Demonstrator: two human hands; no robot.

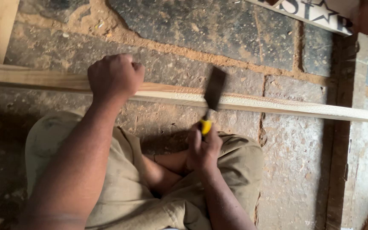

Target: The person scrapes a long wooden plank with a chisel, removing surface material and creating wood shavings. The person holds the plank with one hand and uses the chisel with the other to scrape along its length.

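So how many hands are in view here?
2. The left hand is clenched on the long wooden strip lying across the floor; the right hand grips a yellow-handled chisel whose blade meets the strip.

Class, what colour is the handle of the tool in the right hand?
Yellow handle, seen in the head view, above the right hand.

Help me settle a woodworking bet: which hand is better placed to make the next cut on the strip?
Likely the right hand: it grips the chisel, blade over the wooden strip. The left hand is fisted on the strip, steadying it.
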